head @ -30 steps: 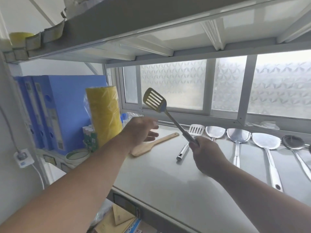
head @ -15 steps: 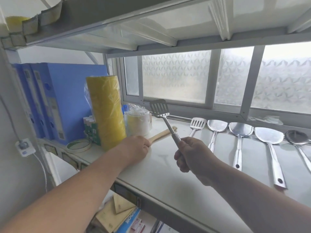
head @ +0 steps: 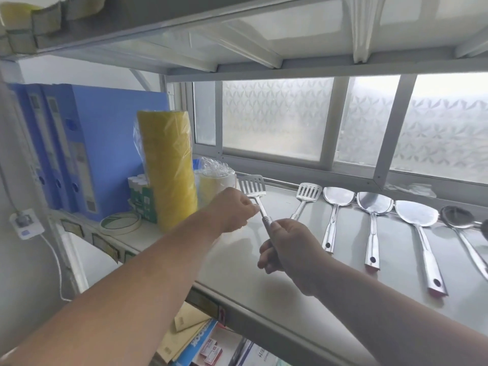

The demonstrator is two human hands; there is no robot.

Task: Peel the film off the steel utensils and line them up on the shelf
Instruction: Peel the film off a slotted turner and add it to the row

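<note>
My right hand (head: 286, 250) grips the handle of a steel slotted spatula (head: 252, 185), holding it tilted up over the left part of the steel shelf (head: 237, 276). The curled fingers of my left hand (head: 235, 207) meet the spatula's neck just below the head and seem to pinch it; motion blur hides the exact contact. To the right, several steel utensils lie in a row with heads toward the window: a second slotted turner (head: 307, 192), three solid turners (head: 338, 196) (head: 373, 203) (head: 416, 211) and a ladle (head: 459, 217).
Blue binders (head: 87, 143), a tall yellow wrapped roll (head: 169, 167), a wrapped tape roll (head: 216, 180) and a tape ring (head: 120, 223) crowd the shelf's left end. Another shelf (head: 237, 25) hangs close overhead. A frosted window backs the shelf. Boxes sit below.
My right hand lowered the slotted spatula toward the shelf. My left hand left the wooden spatula, now hidden, and came up to the steel spatula's neck.
</note>
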